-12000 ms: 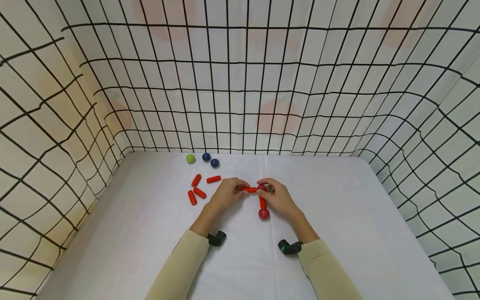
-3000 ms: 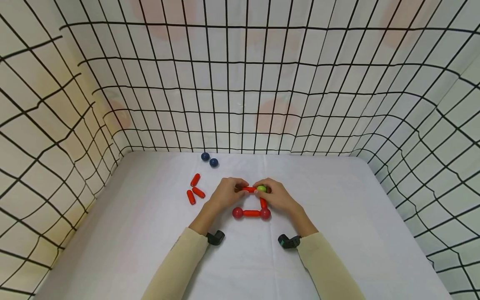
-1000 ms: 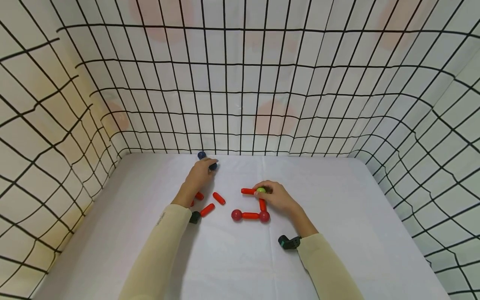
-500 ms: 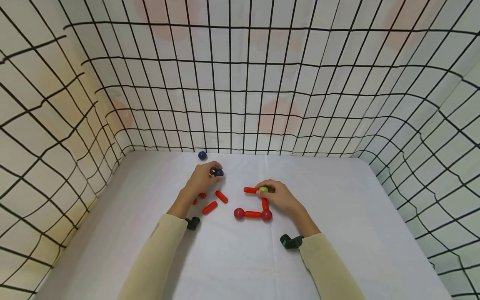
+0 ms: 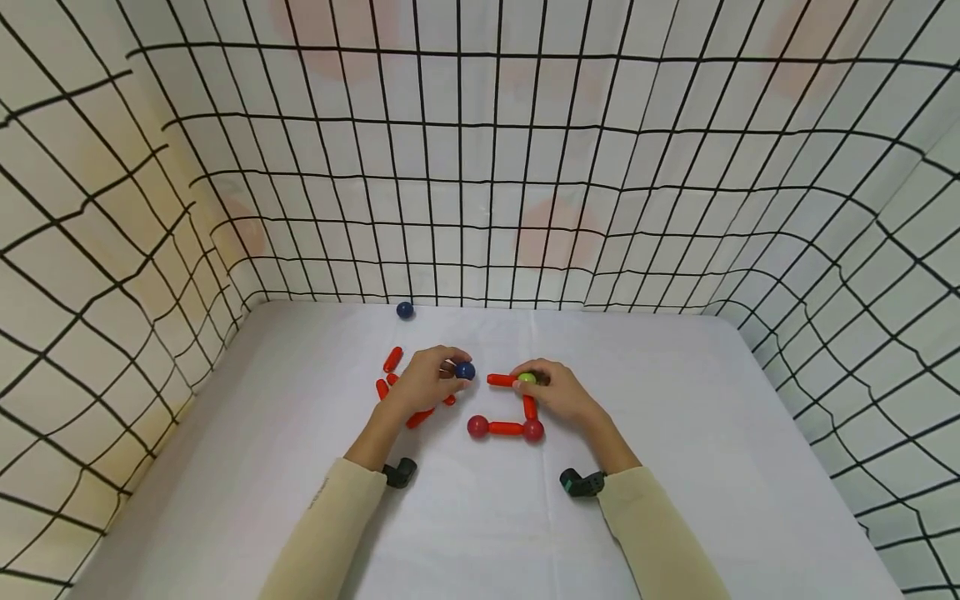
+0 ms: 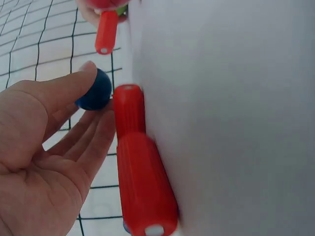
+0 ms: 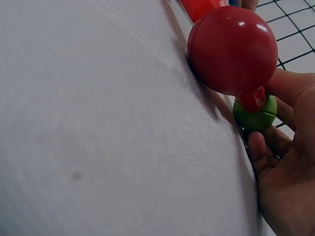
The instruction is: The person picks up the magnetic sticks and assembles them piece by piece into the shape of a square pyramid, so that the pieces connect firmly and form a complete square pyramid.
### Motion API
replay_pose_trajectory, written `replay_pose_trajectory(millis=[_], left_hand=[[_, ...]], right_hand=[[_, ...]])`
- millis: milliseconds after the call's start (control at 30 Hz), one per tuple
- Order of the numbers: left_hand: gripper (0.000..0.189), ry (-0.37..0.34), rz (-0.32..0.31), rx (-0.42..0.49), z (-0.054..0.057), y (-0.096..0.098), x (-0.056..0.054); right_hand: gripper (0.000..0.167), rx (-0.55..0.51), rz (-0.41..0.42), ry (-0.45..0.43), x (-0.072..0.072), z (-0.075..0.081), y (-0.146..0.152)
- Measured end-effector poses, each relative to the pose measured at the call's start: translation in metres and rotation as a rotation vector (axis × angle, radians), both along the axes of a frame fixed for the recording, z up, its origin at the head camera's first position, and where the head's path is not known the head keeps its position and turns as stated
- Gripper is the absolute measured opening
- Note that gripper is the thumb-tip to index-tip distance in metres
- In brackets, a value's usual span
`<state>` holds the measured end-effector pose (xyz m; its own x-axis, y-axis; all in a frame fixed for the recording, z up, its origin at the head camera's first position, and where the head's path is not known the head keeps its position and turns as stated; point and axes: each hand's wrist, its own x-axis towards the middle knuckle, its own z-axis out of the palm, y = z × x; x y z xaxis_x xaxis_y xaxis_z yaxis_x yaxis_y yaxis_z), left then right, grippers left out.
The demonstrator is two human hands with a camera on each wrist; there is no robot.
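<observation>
In the head view my left hand (image 5: 426, 382) pinches a dark blue ball (image 5: 465, 371) between thumb and fingertips, left of a joined frame of rods and balls. My right hand (image 5: 557, 392) grips the green ball (image 5: 527, 379) at the frame's far right corner. From that ball one red rod (image 5: 501, 380) points left, its left end bare, and another red rod (image 5: 530, 407) runs down to a dark red ball (image 5: 533, 431). A bottom red rod (image 5: 506, 429) links it to a second dark red ball (image 5: 477, 427). The left wrist view shows the blue ball (image 6: 96, 91) held off the cloth.
Loose red rods lie around and partly under my left hand, among them one rod (image 5: 393, 359) behind it and another (image 5: 420, 417) in front. A second blue ball (image 5: 405, 310) sits at the back by the black wire grid (image 5: 487, 179), which encloses the white-covered table (image 5: 675, 433).
My left hand has picked up a blue ball from the back and carried it right and nearer, towards the frame. Earlier, the green ball and bottom rod joined the frame. The right hand stays there.
</observation>
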<state>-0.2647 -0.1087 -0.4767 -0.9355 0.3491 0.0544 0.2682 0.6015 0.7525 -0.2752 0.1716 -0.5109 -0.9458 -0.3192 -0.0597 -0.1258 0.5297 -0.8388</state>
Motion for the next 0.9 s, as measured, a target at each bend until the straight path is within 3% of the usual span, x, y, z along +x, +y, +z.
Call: replay_pose_trajectory(millis=[367, 900], left_hand=[[0.038, -0.012, -0.063, -0.091, -0.003, 0.018, -0.002], [0.043, -0.018, -0.027, -0.134, -0.006, 0.016, -0.001]], right_hand=[[0.019, -0.020, 0.003, 0.014, 0.000, -0.002, -0.001], [0.023, -0.011, -0.032, 0.058, 0.002, -0.006, 0.001]])
